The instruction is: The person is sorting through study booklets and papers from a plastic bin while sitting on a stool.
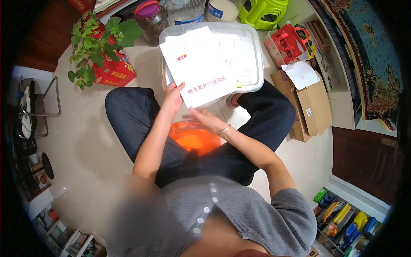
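My left hand [174, 97] grips the lower left edge of a white paper booklet [200, 70] with printed characters on its cover. The booklet lies tilted over a clear plastic storage bin [259, 57], which holds more white papers [245, 61]. My right hand [205, 119] is just below the booklet's lower corner, blurred, with its fingers apart; whether a fingertip touches the corner I cannot tell. Beneath that hand, between my legs, is an orange plastic stool or tub [196, 139], partly covered by the hand.
A leafy plant [93, 48] in a red bag [115, 72] stands at the left. Jars [151, 24] and a green plastic stool [265, 13] are behind the bin. On the right are a cardboard box [313, 106] with a white sheet [301, 74], a red bag [285, 45] and a shelf unit.
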The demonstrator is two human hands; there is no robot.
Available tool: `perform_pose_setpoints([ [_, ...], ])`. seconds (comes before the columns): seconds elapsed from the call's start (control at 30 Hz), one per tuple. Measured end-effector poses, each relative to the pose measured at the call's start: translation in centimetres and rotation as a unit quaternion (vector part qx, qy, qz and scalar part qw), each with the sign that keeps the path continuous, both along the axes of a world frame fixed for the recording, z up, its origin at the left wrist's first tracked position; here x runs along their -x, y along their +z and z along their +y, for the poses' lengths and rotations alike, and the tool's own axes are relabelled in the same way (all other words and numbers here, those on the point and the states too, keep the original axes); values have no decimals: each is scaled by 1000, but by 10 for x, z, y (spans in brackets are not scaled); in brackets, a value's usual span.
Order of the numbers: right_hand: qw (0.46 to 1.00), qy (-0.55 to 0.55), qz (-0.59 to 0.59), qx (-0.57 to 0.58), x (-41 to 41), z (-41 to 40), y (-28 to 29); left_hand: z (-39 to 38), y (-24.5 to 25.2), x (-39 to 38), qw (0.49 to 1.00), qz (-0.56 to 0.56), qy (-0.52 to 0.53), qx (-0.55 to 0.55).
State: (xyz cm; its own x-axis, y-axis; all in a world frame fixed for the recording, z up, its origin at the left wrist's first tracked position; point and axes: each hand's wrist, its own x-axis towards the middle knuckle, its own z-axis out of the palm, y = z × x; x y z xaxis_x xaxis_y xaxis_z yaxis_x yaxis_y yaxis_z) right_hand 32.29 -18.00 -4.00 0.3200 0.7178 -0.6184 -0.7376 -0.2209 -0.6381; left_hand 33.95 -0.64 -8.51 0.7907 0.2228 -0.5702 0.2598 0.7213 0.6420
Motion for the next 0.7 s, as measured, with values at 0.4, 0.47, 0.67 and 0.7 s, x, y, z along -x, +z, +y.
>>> perform_pose_setpoints([
  [0.4,951,-300,-30,-74,-41,-10,25,9,22,-19,996,-80,21,21],
  [0.47,960,-269,-35,-75,-60,-32,38,23,31,-24,994,-83,71,15],
  [0.67,977,-143,-137,84,-139,-120,62,55,33,-12,996,-9,70,45],
  [0.7,964,-182,-148,129,-149,-128,50,50,26,-11,997,-8,59,44],
])
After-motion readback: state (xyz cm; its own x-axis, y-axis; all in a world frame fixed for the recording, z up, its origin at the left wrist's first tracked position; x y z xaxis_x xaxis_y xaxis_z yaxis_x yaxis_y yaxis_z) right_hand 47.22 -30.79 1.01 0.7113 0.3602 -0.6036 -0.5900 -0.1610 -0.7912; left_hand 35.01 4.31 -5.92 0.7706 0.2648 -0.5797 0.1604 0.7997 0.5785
